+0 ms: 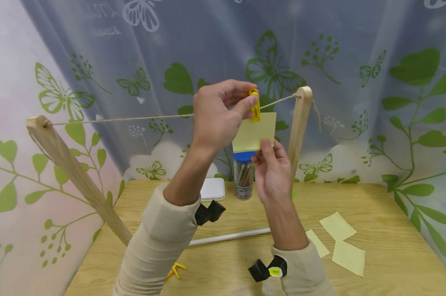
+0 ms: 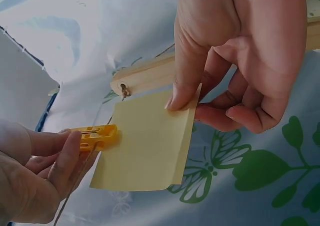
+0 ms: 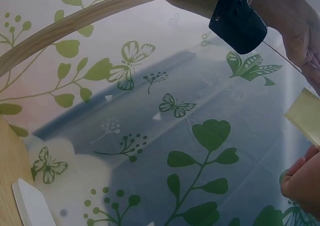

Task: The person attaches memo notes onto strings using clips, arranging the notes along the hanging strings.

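Observation:
My left hand pinches a yellow clothespin between thumb and fingers, up at the height of the twine. The clothespin's tip overlaps the top edge of a pale yellow sticky note, which hangs at the twine. With thumb in front and fingers behind, my right hand holds the note by its lower edge. In the left wrist view the twine runs past the clothespin, and the note lies between both hands. The right wrist view catches only part of the note at its right border.
Two wooden posts carry the twine. On the wooden table are several loose sticky notes, a white rod, another yellow clothespin, a white box and a clear blue-lidded container with sticks.

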### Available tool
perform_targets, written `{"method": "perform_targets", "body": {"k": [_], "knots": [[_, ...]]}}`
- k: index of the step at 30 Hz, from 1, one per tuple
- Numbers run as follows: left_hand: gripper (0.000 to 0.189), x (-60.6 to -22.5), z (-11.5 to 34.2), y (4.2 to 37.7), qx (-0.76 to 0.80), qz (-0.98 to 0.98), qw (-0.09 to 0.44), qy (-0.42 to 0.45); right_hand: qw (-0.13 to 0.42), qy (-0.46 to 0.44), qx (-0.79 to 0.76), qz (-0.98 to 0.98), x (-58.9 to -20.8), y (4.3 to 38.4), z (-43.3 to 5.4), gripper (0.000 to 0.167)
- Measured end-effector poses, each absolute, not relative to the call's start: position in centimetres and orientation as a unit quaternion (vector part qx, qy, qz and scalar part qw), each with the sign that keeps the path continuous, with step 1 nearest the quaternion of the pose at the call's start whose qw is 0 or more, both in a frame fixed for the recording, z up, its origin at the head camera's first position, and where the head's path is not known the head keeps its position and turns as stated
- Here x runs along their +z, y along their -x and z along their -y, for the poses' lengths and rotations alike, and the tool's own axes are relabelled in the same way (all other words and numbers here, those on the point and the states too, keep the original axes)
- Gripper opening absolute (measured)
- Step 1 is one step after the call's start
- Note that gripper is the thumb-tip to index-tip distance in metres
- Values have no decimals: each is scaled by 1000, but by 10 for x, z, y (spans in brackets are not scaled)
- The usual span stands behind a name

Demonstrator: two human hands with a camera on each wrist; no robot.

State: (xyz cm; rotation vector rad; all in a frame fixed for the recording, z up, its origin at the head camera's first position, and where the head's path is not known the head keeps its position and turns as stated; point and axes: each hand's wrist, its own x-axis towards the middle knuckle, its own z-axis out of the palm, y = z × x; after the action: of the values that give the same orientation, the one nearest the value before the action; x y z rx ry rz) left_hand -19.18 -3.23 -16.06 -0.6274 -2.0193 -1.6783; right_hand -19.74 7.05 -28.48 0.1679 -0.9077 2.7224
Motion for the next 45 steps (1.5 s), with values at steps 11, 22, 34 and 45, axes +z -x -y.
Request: {"method": "perform_targets", "body": {"k": [11,22,34,45], "knots": [[34,-164,33,191,-585,762,166,223,127,-60,936,323,-284,198,-73,5],[47,-165,37,190,-588,754,181,232,119,-63,932,336,-283,199,-76,9],[39,-186,68,168,-569,727,279,265,45,-112,897,425,-293,194,-86,13],[31,-265,113,145,-583,734,183,298,0,-138,759,637,-343,163,-132,37]]}}
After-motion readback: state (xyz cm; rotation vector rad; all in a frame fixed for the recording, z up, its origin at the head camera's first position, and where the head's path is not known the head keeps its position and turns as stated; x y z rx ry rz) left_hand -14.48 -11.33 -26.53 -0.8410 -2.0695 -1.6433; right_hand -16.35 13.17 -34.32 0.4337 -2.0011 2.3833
